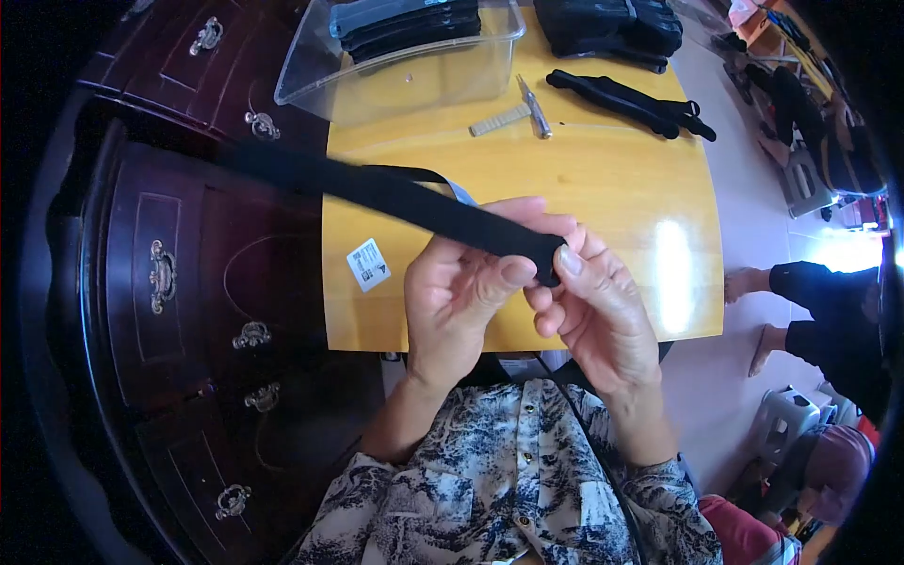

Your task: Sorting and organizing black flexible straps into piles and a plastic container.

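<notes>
Both hands hold a black fabric strap (395,193) above the yellow wooden surface (584,188). The left hand (461,301) supports the strap from below, its thumb pressed against the strap's end. The right hand (598,306) has its grip closed, pinching that same end between thumb and fingers. The strap runs up and left across the dark cabinet (179,273). A small white rectangular label (368,264) lies flat on the surface, left of the hands. A clear plastic bin (405,52) holding black items stands at the far edge.
</notes>
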Demonstrator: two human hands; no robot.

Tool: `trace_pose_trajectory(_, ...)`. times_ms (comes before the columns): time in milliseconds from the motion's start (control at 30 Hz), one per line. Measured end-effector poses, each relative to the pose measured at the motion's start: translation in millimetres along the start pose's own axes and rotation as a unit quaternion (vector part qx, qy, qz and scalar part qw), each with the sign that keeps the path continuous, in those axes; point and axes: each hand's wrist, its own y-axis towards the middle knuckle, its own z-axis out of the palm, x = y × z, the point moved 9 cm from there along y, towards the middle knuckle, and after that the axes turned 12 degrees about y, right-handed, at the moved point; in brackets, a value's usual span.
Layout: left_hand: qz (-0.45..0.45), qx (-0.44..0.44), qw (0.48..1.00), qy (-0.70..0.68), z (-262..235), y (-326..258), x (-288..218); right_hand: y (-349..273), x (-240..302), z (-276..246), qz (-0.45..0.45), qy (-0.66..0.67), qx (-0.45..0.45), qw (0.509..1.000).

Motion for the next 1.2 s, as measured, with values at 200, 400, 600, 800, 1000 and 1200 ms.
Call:
trace_pose_trajectory(200, -0.054, -0.020, 0.996, -0.064, -12, 11, 4, -22, 34, 17, -0.279, -0.463, -0.030, 0.841)
trace_pose_trajectory(400, -0.098, -0.041, 0.992, -0.067, -19, 7, 18, -22, 35, 37, -0.344, -0.562, 0.044, 0.751)
trace_pose_trajectory(600, -0.129, -0.044, 0.990, -0.027, -19, 4, 23, -21, 35, 28, -0.316, -0.574, 0.037, 0.755)
trace_pose_trajectory(800, -0.137, -0.046, 0.990, 0.007, -18, 1, 30, -24, 33, 29, -0.318, -0.619, 0.046, 0.717)
trace_pose_trajectory(1000, -0.151, -0.049, 0.987, 0.027, -20, -5, 35, -22, 29, 21, -0.301, -0.615, 0.050, 0.727)
trace_pose_trajectory(1200, -0.183, -0.039, 0.982, 0.019, -19, -11, 44, -18, 30, 18, -0.264, -0.615, 0.083, 0.739)
